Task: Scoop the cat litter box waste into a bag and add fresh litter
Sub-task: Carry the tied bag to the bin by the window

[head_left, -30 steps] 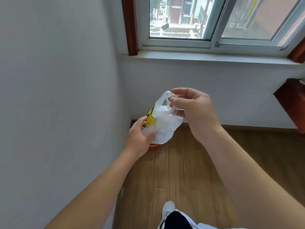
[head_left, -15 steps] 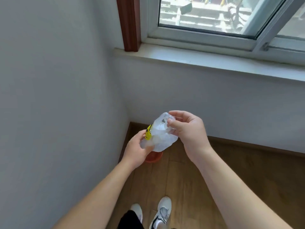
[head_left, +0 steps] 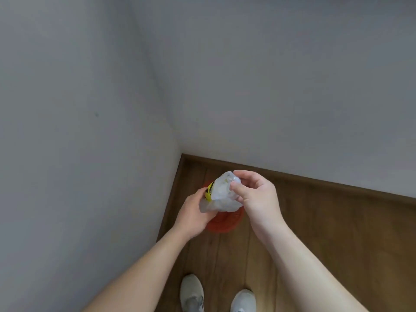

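I see a crumpled clear plastic bag held between both hands, over an orange bin that stands in the corner of the wood floor. My left hand curls its fingers round the bag's lower end. My right hand pinches the top between thumb and fingertips.

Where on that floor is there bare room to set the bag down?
Bare wooden floor lies right of the right hand, along the skirting board; a smaller patch lies between the red object and the shoes. The corner under the plastic bag is crowded.
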A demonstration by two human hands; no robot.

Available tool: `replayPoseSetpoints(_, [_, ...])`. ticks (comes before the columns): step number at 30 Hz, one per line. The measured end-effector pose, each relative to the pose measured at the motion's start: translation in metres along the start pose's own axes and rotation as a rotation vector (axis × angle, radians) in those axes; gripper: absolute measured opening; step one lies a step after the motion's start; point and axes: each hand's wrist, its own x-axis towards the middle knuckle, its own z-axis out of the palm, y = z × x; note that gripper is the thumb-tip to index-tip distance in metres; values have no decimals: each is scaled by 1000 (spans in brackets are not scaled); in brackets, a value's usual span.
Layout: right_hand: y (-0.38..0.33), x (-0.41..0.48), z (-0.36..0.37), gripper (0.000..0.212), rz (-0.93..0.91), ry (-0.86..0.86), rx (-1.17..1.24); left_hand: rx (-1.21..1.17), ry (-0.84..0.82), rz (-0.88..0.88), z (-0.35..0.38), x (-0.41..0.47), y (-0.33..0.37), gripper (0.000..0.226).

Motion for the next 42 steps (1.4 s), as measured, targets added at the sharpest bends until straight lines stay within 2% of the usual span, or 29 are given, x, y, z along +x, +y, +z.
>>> replayPoseSetpoints(4, [71, 50, 13, 22, 71, 1, -61, 1, -19, -53, 26, 40, -66, 54])
replayPoseSetpoints(8, [127, 94, 20, 23, 101, -40, -158, 42, 13, -99, 45, 69, -114, 54])
replayPoseSetpoints(15, [156, 126, 13, 25, 193, -91, -449, 95, 39, -126, 51, 83, -129, 59])
replayPoseSetpoints(20, [118, 100, 4, 44, 209, -165, -574, 81, -1, -163, 37, 66, -93, 60])
replayPoseSetpoints(25, [62, 71, -10, 53, 202, -181, -631, 148, 1, -136, 15, 41, -29, 57])
replayPoseSetpoints(31, [-17, 30, -29, 55, 118, -178, -731, 275, 27, -68, -20, 5, 54, 48])
replayPoseSetpoints(42, [-140, -48, -72, 56, -73, -155, -982, 512, 20, 20, -67, -59, 203, 50])
